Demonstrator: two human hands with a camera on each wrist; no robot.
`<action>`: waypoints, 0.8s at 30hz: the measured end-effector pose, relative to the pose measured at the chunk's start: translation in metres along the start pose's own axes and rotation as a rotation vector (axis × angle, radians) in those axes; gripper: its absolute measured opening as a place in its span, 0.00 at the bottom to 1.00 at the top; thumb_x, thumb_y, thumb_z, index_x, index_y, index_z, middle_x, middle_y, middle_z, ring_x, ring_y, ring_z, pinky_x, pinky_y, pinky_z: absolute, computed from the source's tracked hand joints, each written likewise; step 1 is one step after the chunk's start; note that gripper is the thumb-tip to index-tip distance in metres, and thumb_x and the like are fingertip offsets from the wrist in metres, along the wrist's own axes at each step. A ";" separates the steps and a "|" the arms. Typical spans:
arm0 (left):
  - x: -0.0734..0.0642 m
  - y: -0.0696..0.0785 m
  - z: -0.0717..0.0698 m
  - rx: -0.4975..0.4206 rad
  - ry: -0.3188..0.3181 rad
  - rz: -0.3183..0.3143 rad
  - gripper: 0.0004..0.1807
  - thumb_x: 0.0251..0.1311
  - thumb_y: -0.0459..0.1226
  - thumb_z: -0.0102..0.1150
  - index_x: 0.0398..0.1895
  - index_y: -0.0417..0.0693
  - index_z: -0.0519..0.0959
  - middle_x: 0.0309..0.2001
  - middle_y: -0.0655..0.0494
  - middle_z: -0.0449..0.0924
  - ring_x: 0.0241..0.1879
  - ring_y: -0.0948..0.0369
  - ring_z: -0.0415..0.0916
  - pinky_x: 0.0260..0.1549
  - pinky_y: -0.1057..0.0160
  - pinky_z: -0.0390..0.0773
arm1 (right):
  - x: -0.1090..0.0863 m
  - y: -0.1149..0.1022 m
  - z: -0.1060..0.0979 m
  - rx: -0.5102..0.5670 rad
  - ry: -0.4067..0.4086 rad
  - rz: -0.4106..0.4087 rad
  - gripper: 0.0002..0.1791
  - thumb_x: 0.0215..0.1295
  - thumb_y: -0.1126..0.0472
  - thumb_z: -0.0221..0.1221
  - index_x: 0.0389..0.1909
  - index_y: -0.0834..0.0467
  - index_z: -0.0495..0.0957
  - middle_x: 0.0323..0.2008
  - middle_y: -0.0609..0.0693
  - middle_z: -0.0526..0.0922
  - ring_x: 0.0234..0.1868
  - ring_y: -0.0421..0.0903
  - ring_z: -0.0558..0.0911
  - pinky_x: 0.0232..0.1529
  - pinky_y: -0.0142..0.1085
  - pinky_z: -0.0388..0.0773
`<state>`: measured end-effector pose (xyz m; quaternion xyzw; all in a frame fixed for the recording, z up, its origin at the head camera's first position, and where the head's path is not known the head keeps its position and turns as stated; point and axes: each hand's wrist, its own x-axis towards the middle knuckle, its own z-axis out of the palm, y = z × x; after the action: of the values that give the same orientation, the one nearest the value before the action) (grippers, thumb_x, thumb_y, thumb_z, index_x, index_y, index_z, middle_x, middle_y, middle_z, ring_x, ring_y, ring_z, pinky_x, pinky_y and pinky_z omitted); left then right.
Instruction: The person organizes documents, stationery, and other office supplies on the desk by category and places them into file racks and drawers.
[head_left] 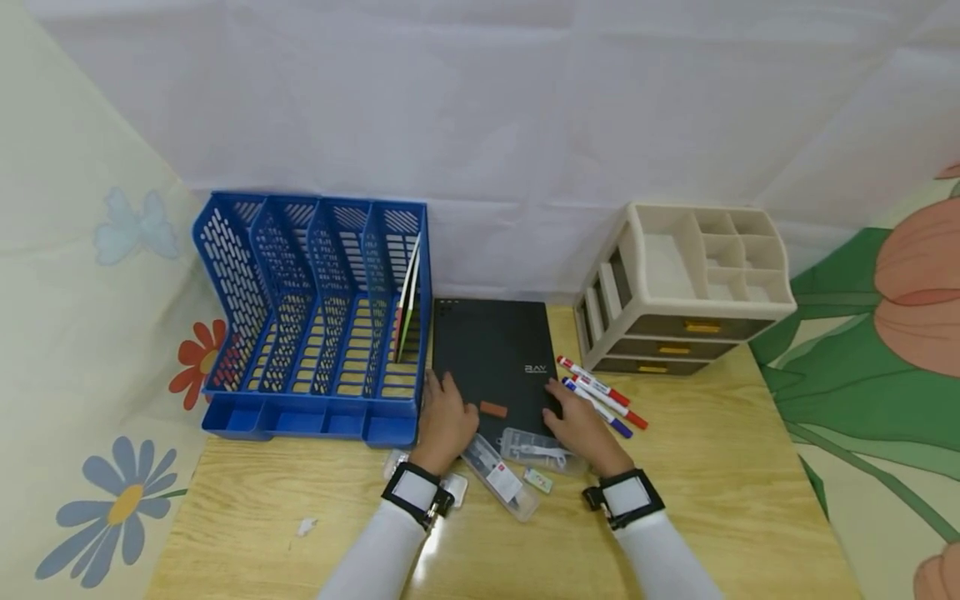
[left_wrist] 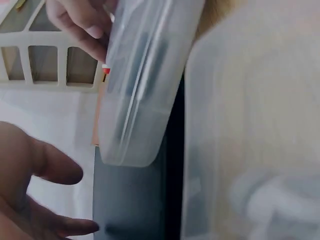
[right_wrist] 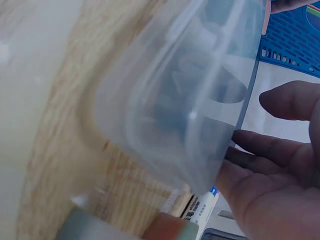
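Note:
A black flat item marked "RAY" (head_left: 491, 346), like a folder or box, lies on the table between both hands. My left hand (head_left: 447, 421) rests at its left edge, fingers extended forward. At its right edge, my right hand (head_left: 581, 425) touches with its fingertips, thumb apart from the fingers. A small brown-orange block (head_left: 493, 409) sits on the black surface. Clear plastic cases lie in front: one long and slanted (head_left: 501, 477), another (head_left: 536, 448) beside the right hand with white pieces inside. In the left wrist view, the left thumb and fingers (left_wrist: 30, 185) are spread, pinching nothing.
A blue file rack (head_left: 311, 408) stands at left, with thin booklets (head_left: 408, 300) in its right slot. At right are a cream drawer organizer (head_left: 675, 292) and several red and blue markers (head_left: 600, 396). A small eraser-like block (head_left: 537, 479) and a white scrap (head_left: 306, 527) lie in front.

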<state>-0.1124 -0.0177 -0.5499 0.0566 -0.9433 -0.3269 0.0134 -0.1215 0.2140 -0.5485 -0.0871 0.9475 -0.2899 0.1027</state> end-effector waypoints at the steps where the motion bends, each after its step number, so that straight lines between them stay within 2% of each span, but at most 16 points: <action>1: 0.000 -0.001 0.000 -0.042 0.004 -0.006 0.37 0.53 0.37 0.58 0.66 0.28 0.63 0.71 0.23 0.52 0.70 0.36 0.52 0.64 0.42 0.66 | 0.000 0.001 0.000 0.007 0.002 -0.002 0.29 0.66 0.60 0.57 0.66 0.67 0.67 0.68 0.67 0.67 0.66 0.62 0.68 0.63 0.59 0.68; 5: 0.001 -0.003 -0.002 -0.233 -0.002 -0.058 0.33 0.55 0.34 0.55 0.66 0.31 0.65 0.72 0.27 0.50 0.71 0.38 0.51 0.66 0.42 0.62 | 0.001 0.004 -0.002 0.019 0.011 0.005 0.30 0.66 0.59 0.57 0.67 0.65 0.67 0.67 0.66 0.70 0.64 0.61 0.70 0.61 0.58 0.71; 10: 0.001 -0.003 -0.007 -0.375 0.009 -0.106 0.31 0.54 0.32 0.54 0.65 0.32 0.67 0.73 0.28 0.51 0.70 0.39 0.52 0.66 0.40 0.61 | 0.002 0.006 -0.001 0.036 -0.018 -0.004 0.32 0.66 0.59 0.57 0.68 0.65 0.65 0.67 0.66 0.69 0.64 0.61 0.71 0.59 0.58 0.72; 14: 0.002 -0.001 -0.011 -0.447 0.044 -0.120 0.30 0.54 0.32 0.53 0.63 0.31 0.68 0.71 0.27 0.56 0.68 0.37 0.55 0.66 0.38 0.60 | 0.001 0.007 -0.002 0.050 -0.026 0.008 0.32 0.66 0.57 0.57 0.69 0.63 0.64 0.68 0.65 0.69 0.64 0.60 0.71 0.59 0.57 0.73; 20: 0.004 0.004 -0.020 -0.520 0.036 -0.139 0.32 0.54 0.33 0.52 0.65 0.33 0.68 0.72 0.31 0.56 0.69 0.37 0.55 0.66 0.37 0.59 | 0.000 0.009 -0.003 0.049 0.019 -0.031 0.31 0.64 0.60 0.59 0.67 0.66 0.66 0.67 0.66 0.69 0.63 0.61 0.72 0.60 0.58 0.72; 24: 0.006 0.007 -0.027 -0.585 0.041 -0.143 0.34 0.52 0.31 0.53 0.66 0.31 0.67 0.72 0.28 0.54 0.69 0.36 0.53 0.66 0.37 0.58 | 0.001 0.008 -0.003 0.057 0.035 -0.058 0.31 0.64 0.61 0.58 0.67 0.67 0.67 0.67 0.66 0.69 0.63 0.62 0.71 0.60 0.58 0.72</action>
<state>-0.1171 -0.0296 -0.5242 0.1231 -0.8023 -0.5836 0.0251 -0.1236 0.2218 -0.5509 -0.1067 0.9376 -0.3210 0.0802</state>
